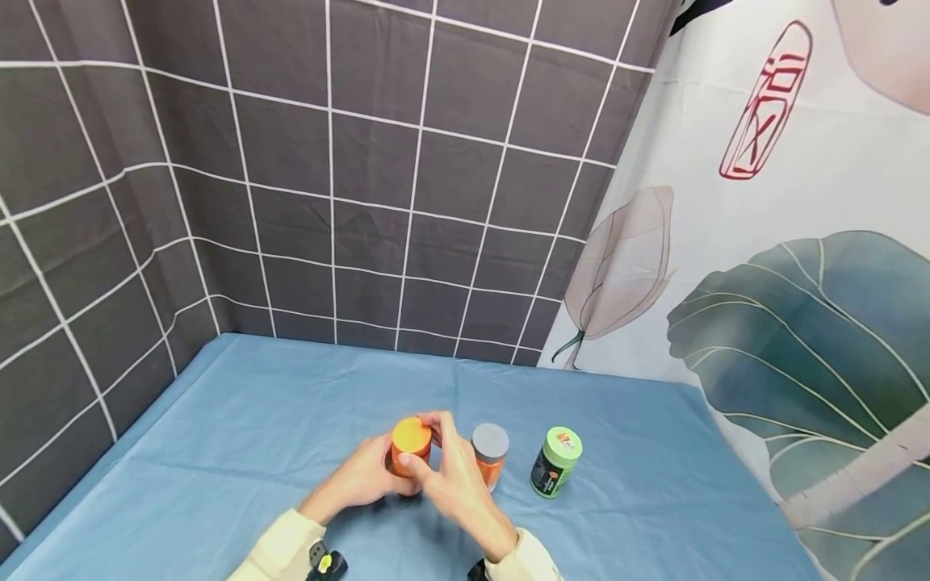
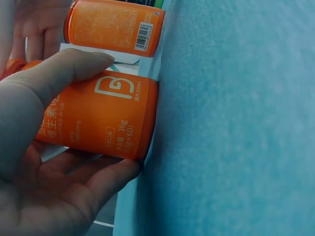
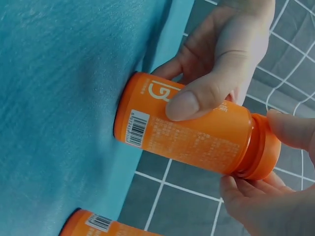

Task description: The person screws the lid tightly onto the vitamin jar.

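An orange supplement bottle (image 3: 192,140) with white print and a barcode stands on the blue cloth in front of me. My left hand (image 1: 359,476) grips its body, the thumb lying across the label in both wrist views. My right hand (image 1: 459,478) pinches the orange cap (image 3: 266,153) between thumb and fingers. In the right wrist view a strip of the neck shows between cap and body. Close to the right hand's outer side stands a second orange bottle (image 1: 491,470) with a grey lid, partly hidden by that hand.
Farther right is a dark-labelled jar (image 1: 546,474) with a green lid. Blue cloth (image 1: 639,452) covers the table. A dark grey curtain (image 1: 370,161) with white grid lines hangs behind and at left; a white leaf-patterned sheet (image 1: 647,161) hangs at right.
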Demonstrator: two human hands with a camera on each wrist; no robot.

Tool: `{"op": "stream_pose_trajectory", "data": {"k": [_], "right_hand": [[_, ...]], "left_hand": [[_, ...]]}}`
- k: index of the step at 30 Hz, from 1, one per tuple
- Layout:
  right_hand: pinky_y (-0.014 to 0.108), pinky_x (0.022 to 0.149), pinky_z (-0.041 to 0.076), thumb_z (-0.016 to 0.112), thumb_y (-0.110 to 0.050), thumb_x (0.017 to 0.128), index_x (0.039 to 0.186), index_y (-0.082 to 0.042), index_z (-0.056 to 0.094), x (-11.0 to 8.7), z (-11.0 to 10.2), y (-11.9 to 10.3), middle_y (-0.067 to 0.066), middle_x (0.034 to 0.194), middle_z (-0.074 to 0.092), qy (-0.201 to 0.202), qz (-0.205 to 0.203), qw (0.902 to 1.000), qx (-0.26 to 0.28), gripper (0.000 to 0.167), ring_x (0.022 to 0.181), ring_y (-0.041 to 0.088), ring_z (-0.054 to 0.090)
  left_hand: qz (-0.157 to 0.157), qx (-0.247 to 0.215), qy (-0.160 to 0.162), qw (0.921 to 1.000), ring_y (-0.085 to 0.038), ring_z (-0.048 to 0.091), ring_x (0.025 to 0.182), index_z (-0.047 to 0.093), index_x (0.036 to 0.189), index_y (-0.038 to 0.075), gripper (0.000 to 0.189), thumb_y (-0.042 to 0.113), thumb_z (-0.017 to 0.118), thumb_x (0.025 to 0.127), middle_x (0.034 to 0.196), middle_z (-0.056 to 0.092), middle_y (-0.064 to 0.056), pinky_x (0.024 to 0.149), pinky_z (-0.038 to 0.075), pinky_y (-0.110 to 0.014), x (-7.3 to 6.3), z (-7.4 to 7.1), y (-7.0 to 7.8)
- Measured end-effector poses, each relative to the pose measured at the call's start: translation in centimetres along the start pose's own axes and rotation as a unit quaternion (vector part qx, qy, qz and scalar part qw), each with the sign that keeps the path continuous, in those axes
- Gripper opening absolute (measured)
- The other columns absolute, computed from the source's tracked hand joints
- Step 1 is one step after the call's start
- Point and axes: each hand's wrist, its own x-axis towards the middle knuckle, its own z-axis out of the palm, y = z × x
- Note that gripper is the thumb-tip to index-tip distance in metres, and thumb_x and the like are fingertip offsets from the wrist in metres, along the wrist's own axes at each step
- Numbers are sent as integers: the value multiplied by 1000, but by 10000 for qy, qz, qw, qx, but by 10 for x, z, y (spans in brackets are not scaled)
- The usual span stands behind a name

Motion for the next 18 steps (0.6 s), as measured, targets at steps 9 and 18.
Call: {"op": "stream_pose_trajectory", "data": {"k": [9, 18], "right_hand": [[30, 95, 41, 70, -14, 80, 114, -9, 47, -1, 1, 9, 4, 122, 58, -26, 130, 9952, 972, 41, 114, 15, 54], [30, 91, 45, 72, -27, 79, 117, -15, 48, 0, -4, 8, -2, 115, 62, -2, 199, 9996, 213, 47, 110, 10, 56]], "left_hand": [[97, 48, -15, 9999, -7, 55, 82, 53, 119, 19, 66, 41, 80, 63, 98, 62, 10, 76, 46, -28, -1, 1, -1], [65, 39, 98, 9999, -6, 56, 83, 54, 119, 21, 67, 40, 81, 62, 98, 62, 10, 78, 46, -29, 1, 3, -1]]}}
